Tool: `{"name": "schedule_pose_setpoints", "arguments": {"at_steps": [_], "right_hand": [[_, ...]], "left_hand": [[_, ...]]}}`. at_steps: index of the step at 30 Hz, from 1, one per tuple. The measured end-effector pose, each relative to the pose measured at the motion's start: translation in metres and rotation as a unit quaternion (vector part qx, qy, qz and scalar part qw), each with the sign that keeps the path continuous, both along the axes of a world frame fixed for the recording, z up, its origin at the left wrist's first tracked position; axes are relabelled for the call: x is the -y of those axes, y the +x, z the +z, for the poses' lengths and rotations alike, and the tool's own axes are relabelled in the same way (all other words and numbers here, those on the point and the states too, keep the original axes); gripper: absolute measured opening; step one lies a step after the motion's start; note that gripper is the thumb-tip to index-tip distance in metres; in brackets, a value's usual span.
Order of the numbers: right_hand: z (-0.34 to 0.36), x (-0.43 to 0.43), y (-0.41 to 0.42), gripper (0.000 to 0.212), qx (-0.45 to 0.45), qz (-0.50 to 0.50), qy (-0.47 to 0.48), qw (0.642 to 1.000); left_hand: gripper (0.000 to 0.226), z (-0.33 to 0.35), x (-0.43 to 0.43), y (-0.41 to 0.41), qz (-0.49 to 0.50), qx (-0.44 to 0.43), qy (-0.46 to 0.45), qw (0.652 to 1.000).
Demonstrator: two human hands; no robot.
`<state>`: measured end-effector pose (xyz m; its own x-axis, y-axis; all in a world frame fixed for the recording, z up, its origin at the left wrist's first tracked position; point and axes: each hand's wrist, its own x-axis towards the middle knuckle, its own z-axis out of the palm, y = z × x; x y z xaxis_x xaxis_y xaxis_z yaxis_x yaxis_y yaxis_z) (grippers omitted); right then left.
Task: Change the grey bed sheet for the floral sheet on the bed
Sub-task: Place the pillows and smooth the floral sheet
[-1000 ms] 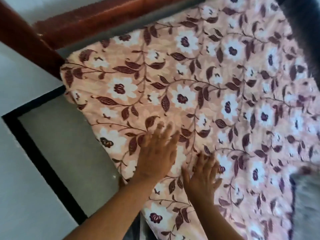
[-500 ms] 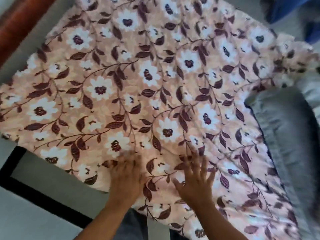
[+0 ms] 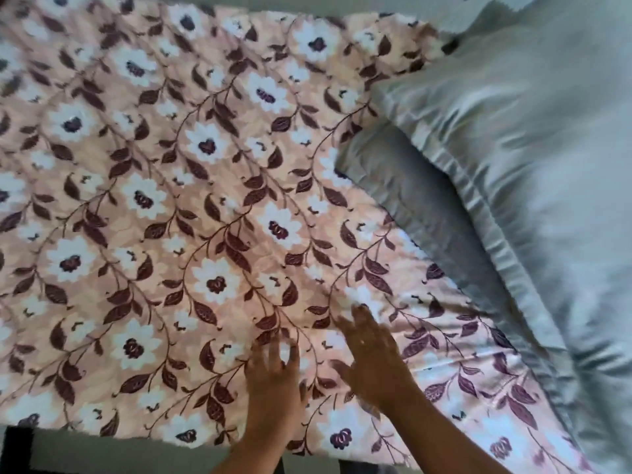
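On floral sheet | left hand, right hand flat | grey pillows beside

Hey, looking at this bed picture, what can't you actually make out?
Head view, floral sheet: it covers whatever lies beneath it.
Head view, grey fabric: cut off by the right edge; pillow or sheet, unclear.
Head view, left hand and right hand: motion blur smears the fingers resting on the sheet.
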<state>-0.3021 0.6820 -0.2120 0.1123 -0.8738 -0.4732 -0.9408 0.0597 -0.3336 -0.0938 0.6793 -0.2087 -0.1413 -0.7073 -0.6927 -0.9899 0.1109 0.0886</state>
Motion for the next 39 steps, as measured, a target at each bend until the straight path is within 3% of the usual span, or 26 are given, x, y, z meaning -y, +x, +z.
{"name": "schedule_pose_setpoints", "arguments": {"at_steps": [2,4,8,10,12,13,15,18,22,26,29,31,33,35,36,38,39], "right_hand": [[0.042,0.026,-0.022,0.066,0.003,-0.157,-0.081,0.984],[0.086,0.046,-0.053,0.059,-0.016,-0.239,-0.204,0.949],[0.156,0.067,-0.134,0.061,-0.076,-0.344,-0.325,0.878],[0.175,0.065,-0.184,0.066,-0.112,-0.404,-0.322,0.849],[0.183,0.058,-0.234,0.079,-0.135,-0.462,-0.254,0.839],[0.183,0.053,-0.256,0.084,-0.140,-0.479,-0.207,0.841],[0.182,0.042,-0.292,0.087,-0.121,-0.489,-0.106,0.857],[0.187,0.030,-0.321,0.094,-0.074,-0.459,-0.024,0.885],[0.210,0.029,-0.337,0.096,-0.100,-0.430,-0.043,0.896],[0.235,0.035,-0.353,0.109,-0.091,-0.463,-0.067,0.879],[0.247,0.045,-0.355,0.133,0.007,-0.464,0.003,0.886],[0.257,0.048,-0.340,0.139,0.141,-0.486,0.054,0.861],[0.268,0.058,-0.303,0.107,0.299,-0.506,0.075,0.806],[0.275,0.074,-0.255,0.062,0.445,-0.515,0.075,0.729],[0.276,0.080,-0.232,0.051,0.489,-0.516,0.067,0.700],[0.273,0.100,-0.177,0.041,0.516,-0.515,0.040,0.683],[0.265,0.117,-0.144,0.038,0.517,-0.505,0.028,0.691]], "left_hand": [[0.057,0.029,0.023,-0.046,0.082,-0.103,0.000,0.991],[0.053,0.061,0.051,-0.105,0.197,-0.220,0.015,0.955],[0.092,0.106,0.102,-0.228,0.367,-0.387,0.159,0.831],[0.111,0.129,0.110,-0.287,0.405,-0.418,0.230,0.780],[0.121,0.147,0.108,-0.333,0.453,-0.433,0.266,0.733],[0.126,0.155,0.106,-0.351,0.472,-0.425,0.267,0.725],[0.124,0.165,0.101,-0.372,0.496,-0.388,0.264,0.731],[0.100,0.155,0.098,-0.382,0.496,-0.384,0.271,0.730],[0.076,0.146,0.105,-0.379,0.493,-0.467,0.170,0.714],[0.059,0.216,0.130,-0.358,0.527,-0.511,0.162,0.660],[0.041,0.259,0.161,-0.311,0.521,-0.528,0.144,0.656],[0.028,0.286,0.175,-0.274,0.506,-0.525,0.154,0.666],[0.022,0.311,0.188,-0.228,0.499,-0.525,0.148,0.673],[0.029,0.323,0.204,-0.178,0.495,-0.516,0.140,0.685],[0.033,0.325,0.210,-0.155,0.493,-0.507,0.134,0.695],[0.038,0.322,0.227,-0.099,0.489,-0.480,0.090,0.723],[0.041,0.325,0.237,-0.063,0.493,-0.469,0.066,0.730]]}}
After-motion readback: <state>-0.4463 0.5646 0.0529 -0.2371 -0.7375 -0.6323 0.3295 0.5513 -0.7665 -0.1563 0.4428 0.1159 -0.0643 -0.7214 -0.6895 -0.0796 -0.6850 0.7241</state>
